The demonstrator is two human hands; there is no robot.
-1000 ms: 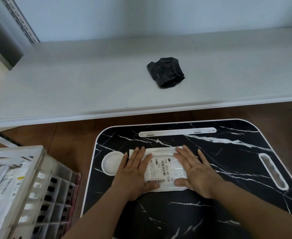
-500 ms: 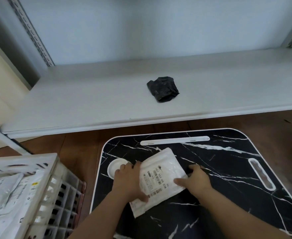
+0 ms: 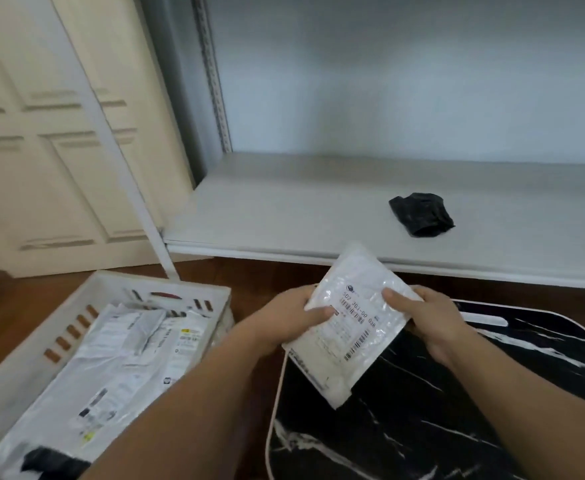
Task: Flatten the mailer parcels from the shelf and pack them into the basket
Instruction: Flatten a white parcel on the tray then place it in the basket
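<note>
A flat white mailer parcel (image 3: 350,327) with a barcode label is held in the air above the left edge of the black marble-pattern table (image 3: 457,410). My left hand (image 3: 291,317) grips its left edge, thumb on top. Gripping the right edge is my right hand (image 3: 426,317), thumb on the label side. A crumpled black mailer (image 3: 421,213) lies on the white shelf (image 3: 301,209). The white slotted basket (image 3: 145,289) stands on the floor at lower left, holding several flattened white mailers (image 3: 121,358) and a black one (image 3: 54,464).
A cream panelled door (image 3: 42,133) stands behind the basket. The shelf's white upright post (image 3: 135,199) slants down to the basket's far rim. Brown wooden floor (image 3: 14,299) shows between basket, shelf and table.
Both hands went from pressing the white mailer flat on the table to gripping it and lifting it up and left, off the table. The view swung left toward the basket.
</note>
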